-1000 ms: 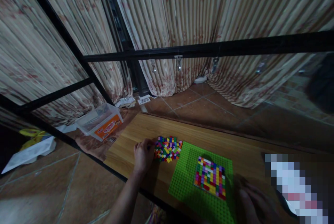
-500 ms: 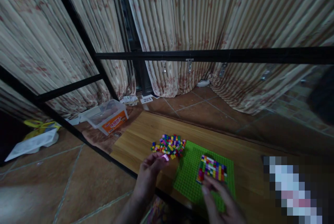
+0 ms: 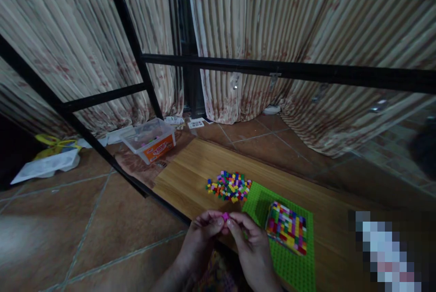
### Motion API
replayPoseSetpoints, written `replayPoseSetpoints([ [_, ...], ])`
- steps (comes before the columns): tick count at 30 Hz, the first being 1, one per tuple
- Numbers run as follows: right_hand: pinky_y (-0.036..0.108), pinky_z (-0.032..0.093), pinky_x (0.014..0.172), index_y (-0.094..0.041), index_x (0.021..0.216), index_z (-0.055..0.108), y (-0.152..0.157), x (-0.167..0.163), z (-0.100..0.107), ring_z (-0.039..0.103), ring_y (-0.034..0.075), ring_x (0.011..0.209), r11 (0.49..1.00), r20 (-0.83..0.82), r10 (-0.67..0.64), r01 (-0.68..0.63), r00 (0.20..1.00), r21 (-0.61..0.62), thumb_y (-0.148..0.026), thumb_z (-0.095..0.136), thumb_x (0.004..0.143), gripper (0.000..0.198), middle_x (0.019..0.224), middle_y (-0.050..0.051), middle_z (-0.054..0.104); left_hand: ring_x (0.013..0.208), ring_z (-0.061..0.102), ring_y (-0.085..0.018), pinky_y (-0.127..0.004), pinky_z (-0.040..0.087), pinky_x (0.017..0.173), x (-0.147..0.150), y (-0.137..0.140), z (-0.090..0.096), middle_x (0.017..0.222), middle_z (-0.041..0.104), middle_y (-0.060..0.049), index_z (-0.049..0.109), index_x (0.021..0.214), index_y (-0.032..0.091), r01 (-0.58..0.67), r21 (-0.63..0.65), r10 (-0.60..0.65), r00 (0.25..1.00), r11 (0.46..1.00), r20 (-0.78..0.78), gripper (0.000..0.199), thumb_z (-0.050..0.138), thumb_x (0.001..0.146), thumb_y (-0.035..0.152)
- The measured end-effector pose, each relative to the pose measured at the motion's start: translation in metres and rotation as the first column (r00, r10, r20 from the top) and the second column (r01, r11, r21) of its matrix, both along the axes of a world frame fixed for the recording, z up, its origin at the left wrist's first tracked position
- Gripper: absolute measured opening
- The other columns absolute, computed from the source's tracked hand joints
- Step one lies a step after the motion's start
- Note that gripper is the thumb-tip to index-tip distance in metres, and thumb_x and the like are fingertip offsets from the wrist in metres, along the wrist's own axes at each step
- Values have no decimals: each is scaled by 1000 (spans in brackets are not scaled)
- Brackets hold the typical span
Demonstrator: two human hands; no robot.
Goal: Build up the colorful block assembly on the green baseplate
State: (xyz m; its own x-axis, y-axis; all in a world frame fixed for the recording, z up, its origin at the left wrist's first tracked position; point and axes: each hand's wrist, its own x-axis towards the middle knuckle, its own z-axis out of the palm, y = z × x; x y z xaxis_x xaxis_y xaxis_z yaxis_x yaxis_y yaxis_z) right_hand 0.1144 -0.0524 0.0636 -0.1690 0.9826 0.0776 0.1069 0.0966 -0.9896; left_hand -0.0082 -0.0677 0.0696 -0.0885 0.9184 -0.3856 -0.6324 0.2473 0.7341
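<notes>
A small magenta toy brick (image 3: pixel 225 216) is pinched between the fingertips of both hands, above the table's near edge. My left hand (image 3: pixel 204 233) grips it from the left, and my right hand (image 3: pixel 250 242) closes on it from the right. Just beyond the hands lies a loose pile of small coloured bricks (image 3: pixel 231 186). To the right, a green baseplate (image 3: pixel 293 269) carries a rectangular block of many-coloured bricks (image 3: pixel 288 227). My right hand is close to the baseplate's left side.
The wooden table (image 3: pixel 200 158) stands within a black metal frame (image 3: pixel 238 62). A clear plastic box (image 3: pixel 150 140) with an orange label sits on the floor at the far left. White trays (image 3: pixel 47 165) lie farther left; striped curtains (image 3: pixel 225 19) hang behind.
My right hand has left the brick block on the baseplate and come left to meet my left hand at the magenta brick. The whole view has shifted slightly.
</notes>
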Motion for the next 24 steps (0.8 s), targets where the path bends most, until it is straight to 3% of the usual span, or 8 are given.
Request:
replayPoseSetpoints([
  [2,25,52,66,-21,89,70,8,0,-8,65,16,74,998,64,-58,55,996,42,-42,53,87,27,80,3,70,63,59,-11,-23,47,66,-8,6,-7,71,67,-2,69,76,15,6,13,-5,995,1000,-103,26,80,63,34],
  [4,26,51,68,-21,89,69,22,1,-15,65,17,76,979,184,-185,164,965,124,-42,51,88,27,84,4,69,69,62,-14,-25,48,70,-21,17,-16,74,68,-3,68,76,16,-32,92,64,927,995,-370,24,77,66,35],
  [6,28,49,70,-20,88,68,39,1,-22,64,17,77,948,337,-295,231,894,217,-40,49,88,27,87,6,69,78,64,-18,-27,48,75,-36,30,-24,79,69,-3,66,78,18,-61,190,175,720,980,-672,18,71,72,34],
  [8,29,48,71,-19,88,67,55,1,-28,62,18,76,931,463,-347,239,815,277,-37,47,88,26,87,7,68,83,65,-19,-30,48,78,-49,44,-31,85,70,-3,64,84,20,-5,200,180,459,980,-870,12,63,79,32],
  [11,31,47,73,-19,90,65,70,1,-37,60,18,77,924,556,-354,189,752,333,-31,42,89,26,88,8,65,86,64,-20,-32,48,80,-60,60,-39,87,68,-3,62,86,22,89,185,172,138,979,-975,9,54,85,27],
  [13,32,47,75,-18,92,65,73,1,-43,60,19,80,923,573,-349,163,742,350,-28,41,89,26,91,9,64,89,62,-20,-33,48,82,-60,66,-43,90,66,-4,61,85,22,132,198,196,26,971,-980,10,51,87,24],
  [18,34,48,81,-19,101,63,76,8,-48,59,20,87,918,572,-360,171,737,357,-28,44,88,25,100,9,61,103,57,-22,-36,47,93,-53,72,-52,107,62,-7,61,84,21,184,279,290,-38,943,-956,11,51,87,19],
  [24,43,40,98,-12,119,57,110,3,-52,49,27,115,835,564,-524,254,638,488,-39,39,92,43,119,16,56,112,53,-22,-42,46,98,-47,83,-57,122,56,-9,58,100,19,217,307,321,-30,927,-947,25,42,85,7],
])
